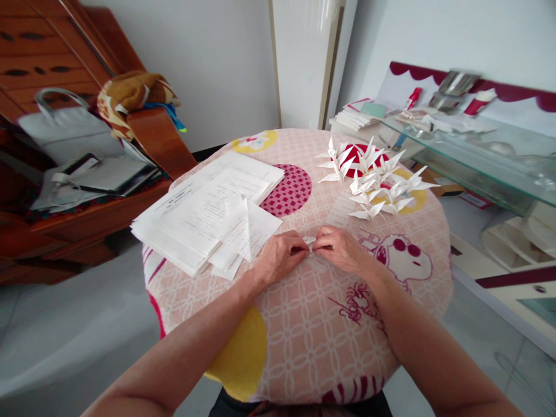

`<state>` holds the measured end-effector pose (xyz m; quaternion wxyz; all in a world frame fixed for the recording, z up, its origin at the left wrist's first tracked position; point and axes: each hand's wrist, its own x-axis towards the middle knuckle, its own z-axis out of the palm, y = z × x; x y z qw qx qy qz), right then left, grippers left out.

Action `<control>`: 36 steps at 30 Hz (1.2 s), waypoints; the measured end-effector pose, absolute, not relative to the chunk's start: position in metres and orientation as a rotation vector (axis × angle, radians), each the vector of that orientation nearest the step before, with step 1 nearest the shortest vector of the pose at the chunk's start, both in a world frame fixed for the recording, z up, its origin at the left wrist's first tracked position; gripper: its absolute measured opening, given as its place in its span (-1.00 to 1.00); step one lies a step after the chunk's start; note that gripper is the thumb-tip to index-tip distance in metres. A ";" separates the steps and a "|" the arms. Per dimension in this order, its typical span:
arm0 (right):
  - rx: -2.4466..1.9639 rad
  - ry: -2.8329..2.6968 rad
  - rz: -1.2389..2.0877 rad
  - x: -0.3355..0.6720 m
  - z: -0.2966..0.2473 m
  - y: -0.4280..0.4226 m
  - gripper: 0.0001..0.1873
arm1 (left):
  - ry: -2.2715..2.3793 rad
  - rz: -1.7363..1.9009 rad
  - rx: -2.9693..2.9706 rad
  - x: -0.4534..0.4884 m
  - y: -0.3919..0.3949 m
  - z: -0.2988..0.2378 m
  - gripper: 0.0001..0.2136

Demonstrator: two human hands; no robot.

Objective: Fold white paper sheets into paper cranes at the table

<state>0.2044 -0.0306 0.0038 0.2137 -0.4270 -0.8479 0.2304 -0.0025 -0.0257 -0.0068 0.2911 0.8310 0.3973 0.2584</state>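
Both my hands rest on a round table covered by a pink patterned cloth [304, 324]. My left hand [280, 256] and my right hand [341, 248] meet at the fingertips and pinch a small folded piece of white paper [310, 240] between them; most of it is hidden by the fingers. Just left of my left hand lie a few loose folded sheets [245, 234] on the corner of a stack of printed paper [204, 208]. A cluster of several white folded paper cranes [373, 179] sits on the far right part of the table.
A glass shelf [473, 150] with metal cups, red items and papers stands to the right, close to the table edge. On the left is a wooden bench [99, 214] with a white bag [65, 130], documents and a brown bundle. Grey floor surrounds the table.
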 end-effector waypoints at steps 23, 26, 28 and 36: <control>-1.230 -2.215 0.696 0.200 -0.003 -0.031 -0.85 | 1.174 0.741 2.084 -0.004 -0.025 -0.008 -0.87; -1.245 -2.172 0.714 0.199 -0.003 -0.031 -0.85 | 1.156 0.730 2.091 -0.005 -0.025 -0.007 -0.79; -1.257 -2.157 0.715 0.199 -0.002 -0.032 -0.84 | 1.135 0.717 2.120 -0.005 -0.025 -0.006 -0.84; -1.283 -2.211 0.704 0.198 0.002 -0.033 -0.79 | 1.192 0.717 2.083 -0.002 -0.027 -0.006 -0.90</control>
